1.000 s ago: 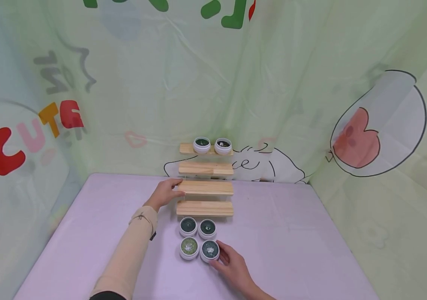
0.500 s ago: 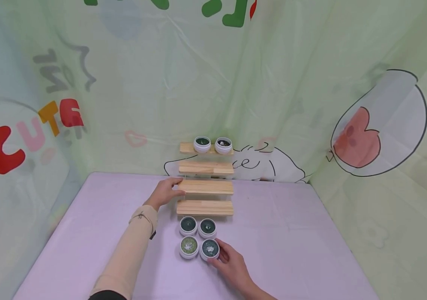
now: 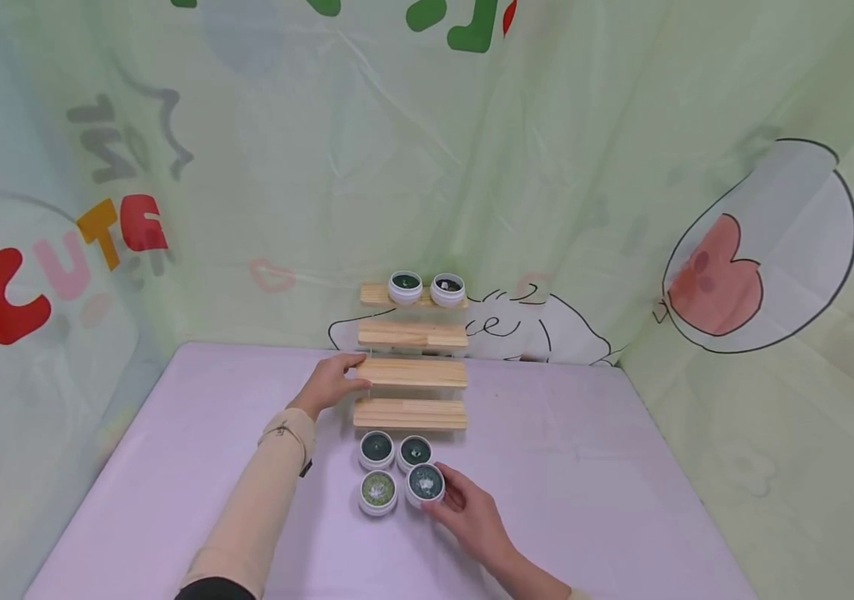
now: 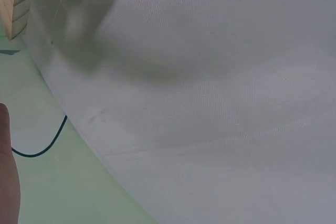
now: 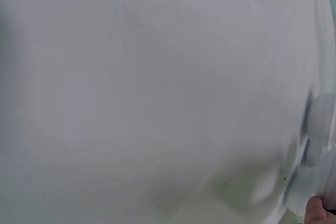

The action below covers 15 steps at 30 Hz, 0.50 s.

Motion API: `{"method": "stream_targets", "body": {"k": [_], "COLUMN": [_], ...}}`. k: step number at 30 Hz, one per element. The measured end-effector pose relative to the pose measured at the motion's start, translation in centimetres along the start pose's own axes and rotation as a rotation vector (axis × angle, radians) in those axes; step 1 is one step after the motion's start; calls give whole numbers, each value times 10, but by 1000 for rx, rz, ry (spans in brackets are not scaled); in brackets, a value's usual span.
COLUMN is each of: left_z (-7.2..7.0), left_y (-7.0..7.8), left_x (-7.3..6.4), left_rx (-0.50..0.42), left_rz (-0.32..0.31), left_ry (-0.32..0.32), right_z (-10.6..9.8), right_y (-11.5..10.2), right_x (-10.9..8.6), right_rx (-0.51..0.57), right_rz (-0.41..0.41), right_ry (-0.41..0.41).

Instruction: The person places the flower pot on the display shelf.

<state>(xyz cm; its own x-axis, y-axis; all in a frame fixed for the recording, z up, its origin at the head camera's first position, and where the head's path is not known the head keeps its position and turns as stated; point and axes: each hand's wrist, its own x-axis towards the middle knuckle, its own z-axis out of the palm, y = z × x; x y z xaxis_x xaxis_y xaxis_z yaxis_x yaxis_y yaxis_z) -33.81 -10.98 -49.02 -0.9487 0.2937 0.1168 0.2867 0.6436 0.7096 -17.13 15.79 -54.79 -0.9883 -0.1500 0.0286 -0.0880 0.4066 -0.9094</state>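
R hand is pinching a jar, seemingly just off the table, well apart from its L & R edges; L hand is gripping the rack nr the back edge. Prob. the lift step; next move's likely needing height over the back jar. Room's lying open twd R edge.

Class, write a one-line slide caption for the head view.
The left grip holds a wooden stand; the right grip pinches a white jar near three more jars on a lilac table.
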Motion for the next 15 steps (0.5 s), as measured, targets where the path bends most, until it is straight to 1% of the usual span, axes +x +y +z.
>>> {"method": "stream_targets", "body": {"k": [4,10,15], "left_z": [-1,-3,-3], "left_y": [0,2,4], "left_x": [0,-1,-1], "left_rx": [-3,-8,-17], "left_rz": [9,-11,-14], "left_ry": [-1,-9,-13], "right_z": [-4,-10,-16], "right_y": [-9,-24,-42], "right_x": [9,26,41], "right_rx": [-22,-39,14], "right_rz": [25,22,37], "right_ry": [-1,29,72]}}
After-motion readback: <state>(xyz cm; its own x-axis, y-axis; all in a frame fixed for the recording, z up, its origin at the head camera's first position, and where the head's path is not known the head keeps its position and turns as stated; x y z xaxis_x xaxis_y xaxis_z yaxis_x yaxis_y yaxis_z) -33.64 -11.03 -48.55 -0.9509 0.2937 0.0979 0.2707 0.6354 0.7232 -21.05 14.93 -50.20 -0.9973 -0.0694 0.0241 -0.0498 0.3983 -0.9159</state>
